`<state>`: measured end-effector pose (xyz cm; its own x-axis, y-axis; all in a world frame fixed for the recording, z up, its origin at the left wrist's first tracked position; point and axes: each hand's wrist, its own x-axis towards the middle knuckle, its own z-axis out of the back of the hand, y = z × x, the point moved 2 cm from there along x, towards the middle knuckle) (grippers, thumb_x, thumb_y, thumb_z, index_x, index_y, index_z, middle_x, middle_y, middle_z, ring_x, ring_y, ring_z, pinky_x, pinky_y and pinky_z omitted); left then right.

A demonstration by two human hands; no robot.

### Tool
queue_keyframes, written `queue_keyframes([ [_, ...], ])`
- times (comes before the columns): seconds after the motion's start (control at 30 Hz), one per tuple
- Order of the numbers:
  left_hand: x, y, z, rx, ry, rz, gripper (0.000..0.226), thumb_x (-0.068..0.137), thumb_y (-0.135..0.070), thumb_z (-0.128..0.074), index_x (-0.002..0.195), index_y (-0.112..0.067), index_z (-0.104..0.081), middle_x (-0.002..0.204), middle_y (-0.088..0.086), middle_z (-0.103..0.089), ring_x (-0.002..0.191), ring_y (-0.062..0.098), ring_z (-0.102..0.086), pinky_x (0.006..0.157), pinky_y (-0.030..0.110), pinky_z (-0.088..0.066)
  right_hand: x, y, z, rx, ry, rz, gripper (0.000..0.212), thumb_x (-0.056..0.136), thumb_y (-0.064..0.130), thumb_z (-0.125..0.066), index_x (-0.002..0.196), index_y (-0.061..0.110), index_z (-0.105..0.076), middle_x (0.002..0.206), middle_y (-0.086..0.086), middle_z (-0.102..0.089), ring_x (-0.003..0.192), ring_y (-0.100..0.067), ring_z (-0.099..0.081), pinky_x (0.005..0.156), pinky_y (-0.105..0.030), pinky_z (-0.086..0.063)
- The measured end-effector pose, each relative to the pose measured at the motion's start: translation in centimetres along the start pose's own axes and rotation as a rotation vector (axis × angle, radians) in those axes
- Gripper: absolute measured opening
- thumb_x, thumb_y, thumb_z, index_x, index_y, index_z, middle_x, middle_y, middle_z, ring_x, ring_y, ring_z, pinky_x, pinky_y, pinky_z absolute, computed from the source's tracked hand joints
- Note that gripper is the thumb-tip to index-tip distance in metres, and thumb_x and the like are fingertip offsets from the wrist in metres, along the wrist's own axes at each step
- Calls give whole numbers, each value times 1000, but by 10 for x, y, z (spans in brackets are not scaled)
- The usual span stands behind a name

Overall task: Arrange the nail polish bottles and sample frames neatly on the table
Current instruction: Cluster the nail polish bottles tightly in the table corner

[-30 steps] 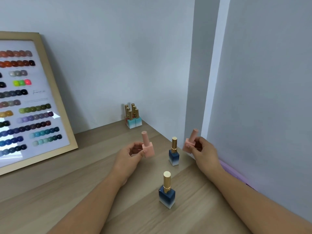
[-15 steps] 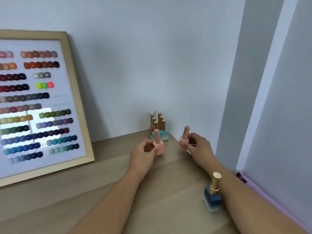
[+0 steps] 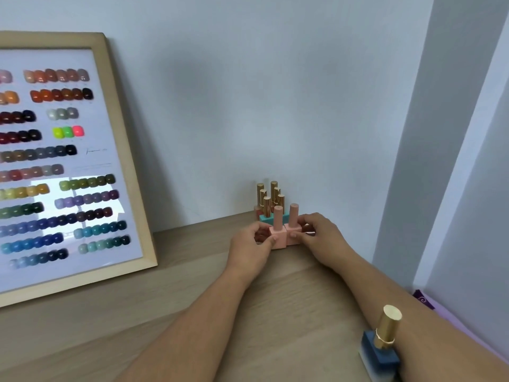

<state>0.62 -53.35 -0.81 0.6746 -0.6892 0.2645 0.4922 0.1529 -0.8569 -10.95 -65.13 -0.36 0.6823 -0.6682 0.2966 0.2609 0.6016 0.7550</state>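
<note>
Wooden table [image 3: 192, 285] under both wrists, left hand [image 3: 248, 245] pinching one pink bottle [image 3: 278, 235], right hand [image 3: 322, 234] pinching the second pink bottle [image 3: 294, 230], bases touching between the fingertips, and I'd say a hard shove forward could topple the gold-capped cluster [image 3: 268, 201] just beyond them.

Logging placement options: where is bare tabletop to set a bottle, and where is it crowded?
Bare wood: between the frame and the left forearm, along the wall from frame to gold-capped cluster, and between the forearms. Crowded: the back, where left hand and right hand grip the pink bottles before the cluster.
</note>
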Motion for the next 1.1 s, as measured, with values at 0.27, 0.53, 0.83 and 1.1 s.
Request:
queue_keyframes([
  [0.27,1,0,0,13,-78,34,27,74,-19,-75,100,-21,-67,79,-14,-64,74,-2,-59,67,14,-46,1,-3,0,27,-29,-27,34,82,12,-67,113,25,-62,101,1,-63,87,-7,-58,70,-6,-38],
  [0.53,9,1,-2,55,-142,74,37,74,-19,-76,108,-18,-63,78,-11,-60,74,4,-59,72,19,-47,12,-5,-6,22,-75,-39,36,81,12,-68,116,21,-62,105,2,-61,85,-7,-59,66,-3,-35],
  [0.83,21,5,-4,93,-179,89,35,73,-24,-77,105,-18,-63,95,-2,-66,85,11,-62,81,29,-53,22,-7,-11,11,-70,-45,40,82,14,-67,120,23,-60,110,2,-64,83,-3,-58,69,-6,-36],
  [1.1,29,8,-4,78,-184,84,33,72,-22,-77,102,-18,-64,91,-5,-65,83,11,-63,80,28,-52,29,-8,-12,8,-67,-37,40,81,16,-68,120,23,-60,111,0,-65,86,-6,-59,82,-18,-41],
])
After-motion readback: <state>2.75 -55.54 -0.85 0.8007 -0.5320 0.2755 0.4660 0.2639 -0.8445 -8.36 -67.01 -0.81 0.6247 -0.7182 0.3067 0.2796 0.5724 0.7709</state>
